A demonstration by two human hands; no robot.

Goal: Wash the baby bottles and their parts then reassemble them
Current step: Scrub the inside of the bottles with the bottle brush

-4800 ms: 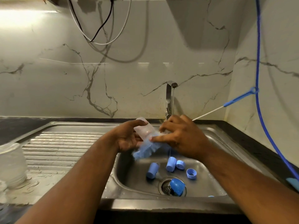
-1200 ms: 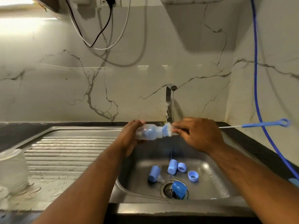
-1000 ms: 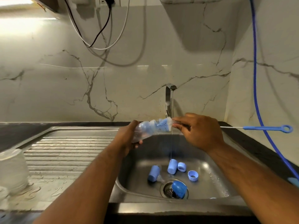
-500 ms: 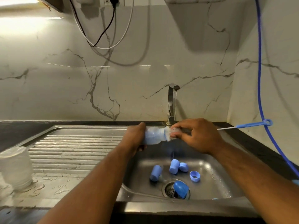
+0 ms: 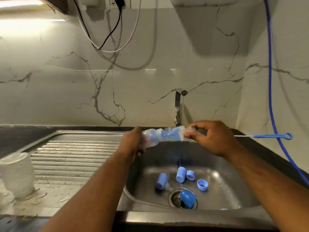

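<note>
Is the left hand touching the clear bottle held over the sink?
Touching. The head view shows the left hand curled round the base end of the clear bottle.

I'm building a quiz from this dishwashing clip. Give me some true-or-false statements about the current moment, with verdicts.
1. The left hand grips the clear plastic baby bottle. True.
2. The blue bristle bottle brush lies on the draining board. False: its head is partly inside the bottle, and the right hand holds it.
3. Water runs from the steel tap. True.
4. The blue dome cap sits on the dark counter. False: it sits over the sink drain.
</note>
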